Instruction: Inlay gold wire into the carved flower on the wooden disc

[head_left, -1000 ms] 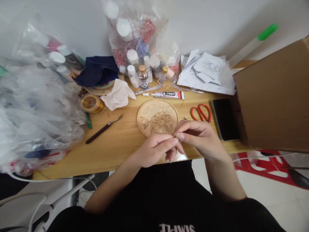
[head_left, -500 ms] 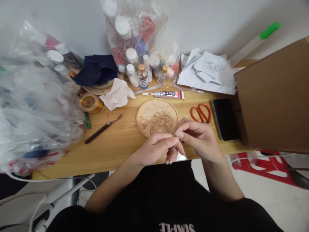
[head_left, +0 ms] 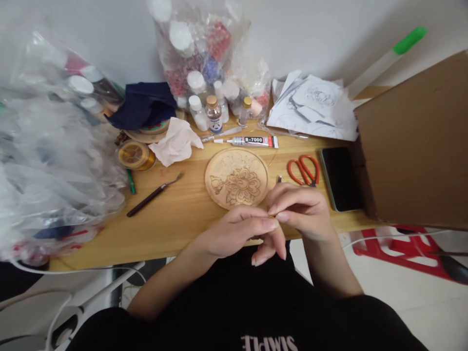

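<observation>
Just in front of the table edge, my left hand (head_left: 243, 231) pinches with thumb and forefinger, its other fingers curled loosely below. My right hand (head_left: 303, 207) meets it fingertip to fingertip, also in a pinch. Between the fingertips a sliver of thin gold wire (head_left: 274, 215) shows; most of it is hidden by the fingers. Beyond my hands lies a round wooden disc (head_left: 213, 187) with a flower design outlined in gold lines. Red-handled scissors (head_left: 304, 170) lie to the right of the disc, with their blades partly hidden behind my right hand.
A glue tube (head_left: 255, 141) lies behind the disc. To the left are a dark-handled spatula (head_left: 153, 195), a spool of gold wire (head_left: 135, 155) and a crumpled tissue (head_left: 176, 142). A phone (head_left: 337, 179) and cardboard box (head_left: 413, 146) stand right. Small bottles (head_left: 214, 114) and papers (head_left: 310, 107) line the back.
Both hands have moved slightly toward my body and to the right, still pinching together. A sliver of the wire shows more plainly between the fingertips. The view has shifted a little.
</observation>
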Demonstrator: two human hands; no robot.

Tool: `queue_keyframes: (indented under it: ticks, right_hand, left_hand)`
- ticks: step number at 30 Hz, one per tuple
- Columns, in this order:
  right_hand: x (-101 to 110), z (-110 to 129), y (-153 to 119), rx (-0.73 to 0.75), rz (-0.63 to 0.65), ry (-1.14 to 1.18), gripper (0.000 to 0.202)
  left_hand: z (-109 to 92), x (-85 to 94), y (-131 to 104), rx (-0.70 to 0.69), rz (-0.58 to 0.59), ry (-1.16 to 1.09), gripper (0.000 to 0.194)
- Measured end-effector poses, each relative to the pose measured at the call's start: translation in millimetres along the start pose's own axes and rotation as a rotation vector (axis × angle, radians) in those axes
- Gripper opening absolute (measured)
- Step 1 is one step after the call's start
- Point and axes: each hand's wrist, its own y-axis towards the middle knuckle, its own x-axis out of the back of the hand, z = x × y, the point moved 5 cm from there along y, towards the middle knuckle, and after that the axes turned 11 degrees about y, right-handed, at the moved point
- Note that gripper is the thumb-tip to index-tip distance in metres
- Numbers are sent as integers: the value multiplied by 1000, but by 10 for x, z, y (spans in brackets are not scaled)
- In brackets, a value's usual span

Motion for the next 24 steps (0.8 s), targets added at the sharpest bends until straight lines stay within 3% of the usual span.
queue_keyframes:
  ticks: [10, 24]
  right_hand:
    - [4, 132, 14, 28, 53, -102, 19]
    - [36, 173, -29, 56, 9, -172, 14]
  left_hand:
    - [-10, -57, -20, 37, -24, -15, 37]
    - [33, -82, -8, 52, -56, 8, 37]
